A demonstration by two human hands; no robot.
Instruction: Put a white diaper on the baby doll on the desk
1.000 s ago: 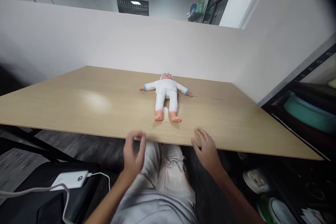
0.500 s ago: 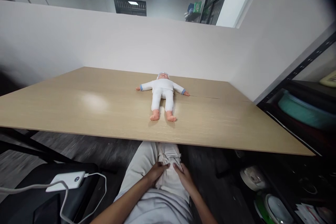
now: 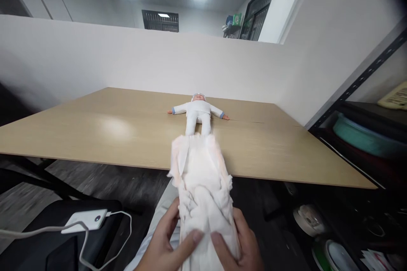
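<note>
Between both hands is an opened white diaper [image 3: 203, 173] with pale pink side edges and gathered frills. My left hand [image 3: 173, 237] grips its left side, thumb pressed on the inner face. On the opposite side my right hand [image 3: 240, 241] holds it the same way, with the thumb on top and fingers behind. The diaper's far end rises over the table's front edge and hides the doll's feet. A baby doll [image 3: 199, 112] in a white outfit with blue cuffs lies on its back on the table, arms spread, legs toward me.
The wooden table [image 3: 127, 144] spans the view before a white partition wall [image 3: 190, 63]. To the left, a black chair [image 3: 34, 220] bears a white power bank [image 3: 85, 220] with a cable. Shelves at right hold a teal basin [image 3: 365, 135] and other items.
Both hands have lifted the diaper from my lap toward the camera and table, and it now appears larger and spread open. The doll has stayed in place. The view has tilted slightly upward.
</note>
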